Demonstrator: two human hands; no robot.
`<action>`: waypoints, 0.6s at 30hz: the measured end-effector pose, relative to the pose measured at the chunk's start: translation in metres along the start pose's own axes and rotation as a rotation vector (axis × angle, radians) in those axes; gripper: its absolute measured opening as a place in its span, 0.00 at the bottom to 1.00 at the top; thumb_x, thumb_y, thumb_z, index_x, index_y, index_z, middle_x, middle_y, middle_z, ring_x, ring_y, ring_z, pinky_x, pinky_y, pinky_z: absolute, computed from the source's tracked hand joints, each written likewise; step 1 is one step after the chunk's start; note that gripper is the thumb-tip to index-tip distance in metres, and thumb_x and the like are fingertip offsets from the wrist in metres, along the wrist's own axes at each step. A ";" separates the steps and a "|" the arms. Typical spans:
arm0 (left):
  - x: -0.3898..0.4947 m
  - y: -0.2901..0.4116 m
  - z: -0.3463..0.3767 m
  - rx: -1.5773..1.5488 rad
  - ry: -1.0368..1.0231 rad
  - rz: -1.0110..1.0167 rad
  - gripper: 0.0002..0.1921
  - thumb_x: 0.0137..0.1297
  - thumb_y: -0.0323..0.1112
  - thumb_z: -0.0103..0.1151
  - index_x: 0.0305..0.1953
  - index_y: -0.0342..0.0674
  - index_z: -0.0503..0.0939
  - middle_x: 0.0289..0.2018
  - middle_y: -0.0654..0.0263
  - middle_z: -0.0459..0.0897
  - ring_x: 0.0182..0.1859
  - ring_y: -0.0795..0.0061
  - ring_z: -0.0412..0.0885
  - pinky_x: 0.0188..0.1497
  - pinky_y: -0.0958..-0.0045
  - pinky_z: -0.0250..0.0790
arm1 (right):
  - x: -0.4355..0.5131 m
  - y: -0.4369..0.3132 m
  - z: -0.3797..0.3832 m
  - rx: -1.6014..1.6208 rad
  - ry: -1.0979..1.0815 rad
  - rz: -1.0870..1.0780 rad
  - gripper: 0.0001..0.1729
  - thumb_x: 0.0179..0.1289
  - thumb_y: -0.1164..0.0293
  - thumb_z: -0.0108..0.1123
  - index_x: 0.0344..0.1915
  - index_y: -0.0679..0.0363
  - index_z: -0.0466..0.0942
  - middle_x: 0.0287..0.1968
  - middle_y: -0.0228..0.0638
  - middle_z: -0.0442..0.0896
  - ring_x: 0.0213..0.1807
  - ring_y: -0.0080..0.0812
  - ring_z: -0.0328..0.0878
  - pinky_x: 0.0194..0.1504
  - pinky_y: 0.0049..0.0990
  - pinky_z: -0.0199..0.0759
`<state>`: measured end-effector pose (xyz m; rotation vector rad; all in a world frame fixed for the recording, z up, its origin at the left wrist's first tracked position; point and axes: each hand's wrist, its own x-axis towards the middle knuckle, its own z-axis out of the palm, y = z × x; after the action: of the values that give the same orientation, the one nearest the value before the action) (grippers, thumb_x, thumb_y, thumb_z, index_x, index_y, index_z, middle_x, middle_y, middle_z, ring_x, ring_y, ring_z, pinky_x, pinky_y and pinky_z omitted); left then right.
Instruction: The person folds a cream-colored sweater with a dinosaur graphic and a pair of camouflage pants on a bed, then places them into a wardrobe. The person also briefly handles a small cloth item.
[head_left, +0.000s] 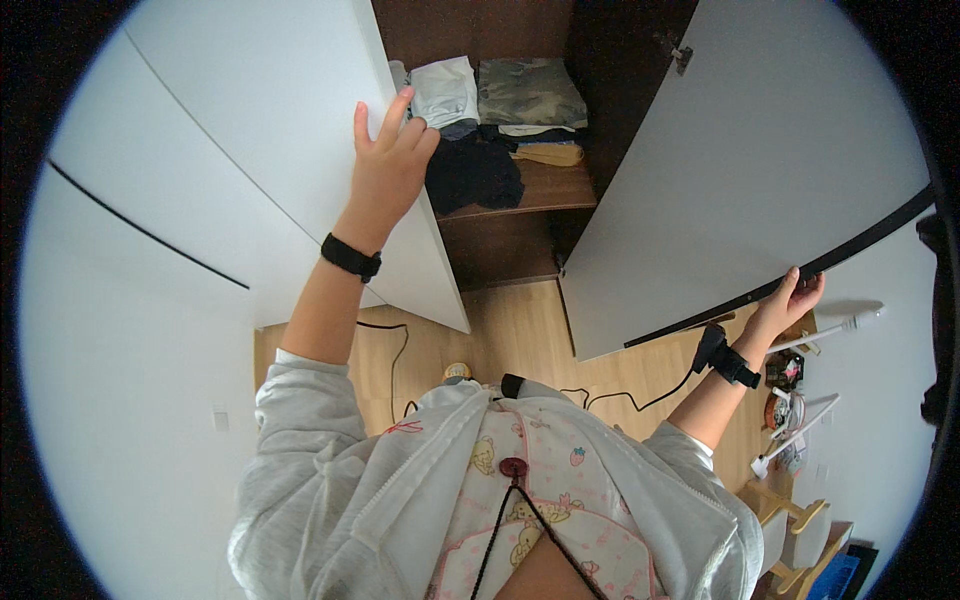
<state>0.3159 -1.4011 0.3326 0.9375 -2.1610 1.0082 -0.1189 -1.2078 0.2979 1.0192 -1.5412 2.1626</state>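
My left hand (394, 161) lies against the edge of the white left wardrobe door (322, 97), fingers spread. At the right, my right hand (796, 296) grips the black edge strip of the grey right wardrobe door (720, 187), thumb on its inner face. Both doors stand apart. Between them, on a brown wooden shelf (559, 187), lie a folded white garment (444, 91), a folded camouflage garment (529, 91), a crumpled black garment (472, 174) and a folded yellow-tan cloth (551, 154). Each wrist wears a black strap.
Black cables run over the wooden floor (517, 322) on both sides of me. To the right stand a white lamp (825, 330), a desk with small items, a wooden chair (810, 536) with pale cushions, and a white wall. A metal hinge (682, 58) shows on the right door.
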 end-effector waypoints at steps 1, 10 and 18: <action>0.002 -0.001 0.005 -0.003 0.017 0.012 0.09 0.51 0.26 0.52 0.33 0.49 0.72 0.36 0.72 0.71 0.62 0.68 0.57 0.59 0.41 0.42 | -0.001 -0.001 0.001 -0.021 0.007 0.007 0.25 0.61 0.74 0.51 0.56 0.64 0.57 0.47 0.35 0.67 0.46 0.26 0.64 0.48 0.23 0.60; 0.031 -0.004 0.043 -0.022 0.022 0.120 0.07 0.50 0.34 0.59 0.33 0.50 0.74 0.34 0.74 0.71 0.61 0.71 0.58 0.59 0.43 0.42 | -0.002 -0.001 -0.001 -0.098 0.053 0.057 0.25 0.61 0.74 0.51 0.57 0.63 0.57 0.50 0.35 0.67 0.50 0.27 0.63 0.52 0.23 0.58; 0.058 -0.006 0.061 -0.200 0.027 0.252 0.08 0.50 0.39 0.61 0.21 0.43 0.77 0.30 0.69 0.71 0.59 0.70 0.60 0.59 0.44 0.46 | 0.000 0.002 -0.005 -0.031 0.042 0.070 0.25 0.62 0.74 0.51 0.57 0.65 0.57 0.51 0.35 0.67 0.50 0.26 0.64 0.52 0.23 0.58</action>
<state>0.2742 -1.4738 0.3439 0.5662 -2.3466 0.8911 -0.1217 -1.2040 0.2957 0.9170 -1.6093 2.1846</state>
